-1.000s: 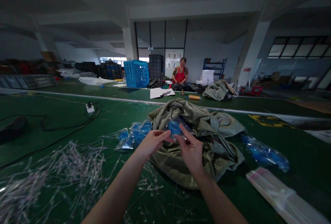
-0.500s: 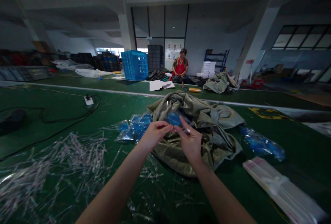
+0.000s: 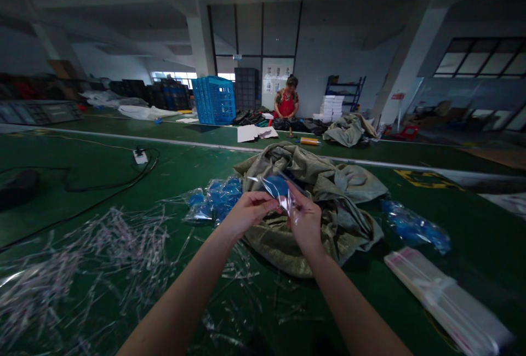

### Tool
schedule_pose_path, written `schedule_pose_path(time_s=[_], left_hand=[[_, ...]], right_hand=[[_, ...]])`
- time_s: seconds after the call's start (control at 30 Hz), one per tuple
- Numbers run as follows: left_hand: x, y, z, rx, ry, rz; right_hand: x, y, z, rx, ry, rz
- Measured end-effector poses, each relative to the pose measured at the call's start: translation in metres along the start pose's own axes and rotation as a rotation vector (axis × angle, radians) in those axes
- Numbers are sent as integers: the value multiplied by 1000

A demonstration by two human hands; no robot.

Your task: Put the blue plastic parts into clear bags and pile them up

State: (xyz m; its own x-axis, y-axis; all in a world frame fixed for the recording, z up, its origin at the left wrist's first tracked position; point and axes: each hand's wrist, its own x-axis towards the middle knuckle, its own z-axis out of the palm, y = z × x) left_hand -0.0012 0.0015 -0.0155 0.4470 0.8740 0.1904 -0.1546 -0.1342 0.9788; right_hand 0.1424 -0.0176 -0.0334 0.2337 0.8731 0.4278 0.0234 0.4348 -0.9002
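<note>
A clear plastic bag (image 3: pixel 276 191) with a blue item inside, too blurred to identify, sits between the hands and just ahead of them. Its long axis slants from upper left down to the right, and its lower corner ends at the right hand (image 3: pixel 306 222), which is pinching it between closed fingers. The left hand (image 3: pixel 249 214) is curled shut and seems to grip the bag's near edge. Beneath them lies a crumpled woven sack (image 3: pixel 279 252), with a heap of blue bagged items (image 3: pixel 216 200) to the left. No labels or writing can be read.
</note>
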Motion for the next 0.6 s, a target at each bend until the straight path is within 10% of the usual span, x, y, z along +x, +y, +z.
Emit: schedule_pose_path(time_s=[0.23, 0.43, 0.6], left_hand=[[-11, 27, -38, 292, -201, -75], [-13, 35, -75, -63, 158, -90], [-8, 26, -59, -57, 138, -126]], right_hand=[[-1, -2, -4, -25, -45, -21], [4, -5, -6, -13, -132, -105], [7, -3, -6, -20, -280, -201]])
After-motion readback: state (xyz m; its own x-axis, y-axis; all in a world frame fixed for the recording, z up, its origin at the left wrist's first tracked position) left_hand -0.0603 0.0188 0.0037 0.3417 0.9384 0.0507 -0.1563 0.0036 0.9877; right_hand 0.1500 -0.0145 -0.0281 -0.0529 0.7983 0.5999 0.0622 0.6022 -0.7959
